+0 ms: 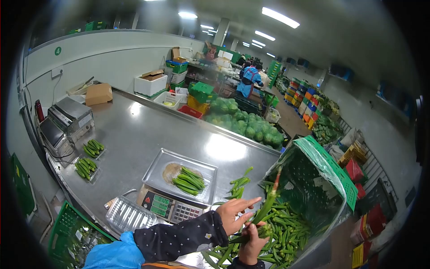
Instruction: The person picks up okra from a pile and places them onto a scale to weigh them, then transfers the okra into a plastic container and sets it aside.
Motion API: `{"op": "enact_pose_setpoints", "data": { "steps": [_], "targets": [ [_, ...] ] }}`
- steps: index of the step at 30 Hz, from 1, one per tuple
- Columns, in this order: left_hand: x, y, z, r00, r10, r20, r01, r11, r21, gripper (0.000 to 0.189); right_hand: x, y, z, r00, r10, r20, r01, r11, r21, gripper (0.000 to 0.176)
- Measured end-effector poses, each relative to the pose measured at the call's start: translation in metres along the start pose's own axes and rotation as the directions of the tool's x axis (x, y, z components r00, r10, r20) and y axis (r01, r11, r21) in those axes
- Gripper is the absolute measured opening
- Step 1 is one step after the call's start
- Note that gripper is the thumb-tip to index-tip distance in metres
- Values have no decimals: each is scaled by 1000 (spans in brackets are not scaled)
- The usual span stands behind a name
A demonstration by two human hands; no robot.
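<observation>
My right hand [253, 245] is closed around okra pods [267, 207], one of them long with a brownish tip pointing up. Just beside it, my left hand [233, 216] has its fingers apart, the index finger stretched out and the thumb close to the held pods. Below both hands lies a heap of loose okra [286, 228], spilling from a tipped green crate [329, 168] lined with clear plastic. Left of the hands stands a digital scale [172, 207]; a small pile of okra [189, 181] rests on its metal pan [154, 172].
Stacked clear plastic trays [130, 215] lie left of the scale. Two filled okra trays [86, 169] sit near a wrapping machine [67, 121] on the steel table [121, 143]. Bagged round green vegetables [251, 125] and a person in blue [247, 80] are beyond.
</observation>
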State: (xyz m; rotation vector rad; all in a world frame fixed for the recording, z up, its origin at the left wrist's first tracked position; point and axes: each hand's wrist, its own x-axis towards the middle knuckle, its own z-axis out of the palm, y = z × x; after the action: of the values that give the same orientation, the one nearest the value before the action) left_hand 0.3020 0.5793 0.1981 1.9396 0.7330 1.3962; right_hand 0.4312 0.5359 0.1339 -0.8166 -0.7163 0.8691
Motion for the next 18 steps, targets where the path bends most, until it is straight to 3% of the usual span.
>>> {"op": "enact_pose_setpoints", "data": {
  "steps": [1, 2, 3, 6, 7, 11, 12, 17, 18],
  "targets": [
    [-3, 0, 2, 1000, -11, 9, 11, 1000, -11, 45, 8, -7, 11, 994, -99, -43, 95, 993, -76, 17],
    [-8, -7, 6, 1000, 14, 0, -14, 1000, 24, 43, 13, -25, 16, 992, -96, 85, 106, 987, -117, 14],
    [-14, -8, 8, 1000, 14, 0, -14, 1000, 28, 43, 21, -28, 24, 993, -120, 14, 121, 983, -135, 14],
    [-28, -8, 9, 985, -161, 65, 161, 987, 9, 39, 49, -26, 27, 955, -298, -14, 292, 944, -155, 15],
    [-34, -16, 14, 997, -80, 11, 79, 994, 80, 38, 56, -26, 29, 940, -341, -21, 331, 924, -192, 16],
    [-55, -38, 29, 968, -244, 52, 247, 967, -68, 35, 63, -43, 49, 943, -331, 24, 329, 925, -188, 16],
    [-58, -42, 29, 985, -170, 31, 172, 982, -76, 35, 66, -38, 48, 937, -350, 23, 348, 920, -182, 15],
    [-61, -48, 24, 978, -193, 83, 199, 977, -74, 35, 68, -28, 51, 939, -343, 5, 340, 931, -134, 14],
    [-57, -48, 21, 981, -192, 18, 193, 980, -53, 35, 68, -24, 50, 935, -354, 15, 353, 925, -142, 14]
  ]
}}
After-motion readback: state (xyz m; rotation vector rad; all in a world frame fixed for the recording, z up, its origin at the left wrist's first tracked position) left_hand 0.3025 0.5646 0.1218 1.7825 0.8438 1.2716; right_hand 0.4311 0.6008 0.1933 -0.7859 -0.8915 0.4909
